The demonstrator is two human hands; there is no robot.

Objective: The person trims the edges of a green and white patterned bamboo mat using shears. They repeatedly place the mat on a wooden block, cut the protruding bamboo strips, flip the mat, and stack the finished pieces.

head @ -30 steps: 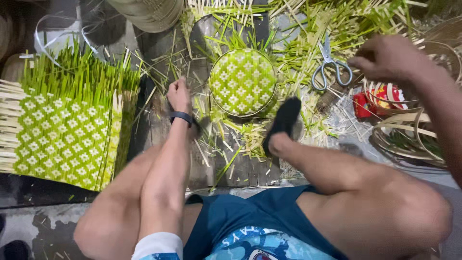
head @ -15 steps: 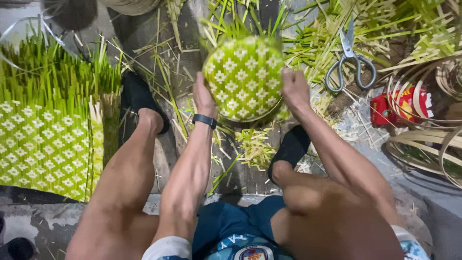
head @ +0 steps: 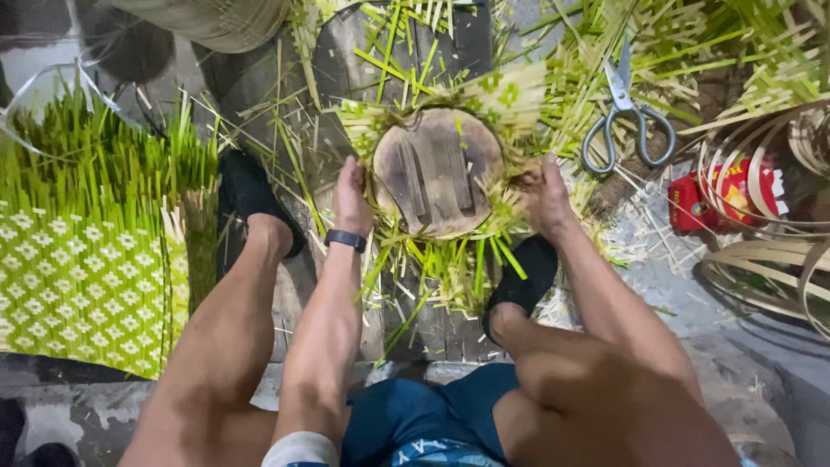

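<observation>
A round wooden mould lies flat-side up in the middle, with green woven strips fanning out from under its rim. My left hand, a dark watch on its wrist, grips the left edge of the mould and weave. My right hand grips the right edge. Both hands press against the rim, one on each side. My two feet in black shoes rest on either side of the piece.
A flat green-and-white woven mat with loose upright ends lies at the left. Scissors lie at the upper right among loose strips. A red packet and coiled bamboo hoops sit at the right. A basket rim shows at the top.
The round woven piece has been turned over; its patterned face was up, now the wooden underside shows. My right hand came from the scissors side to the piece's right edge.
</observation>
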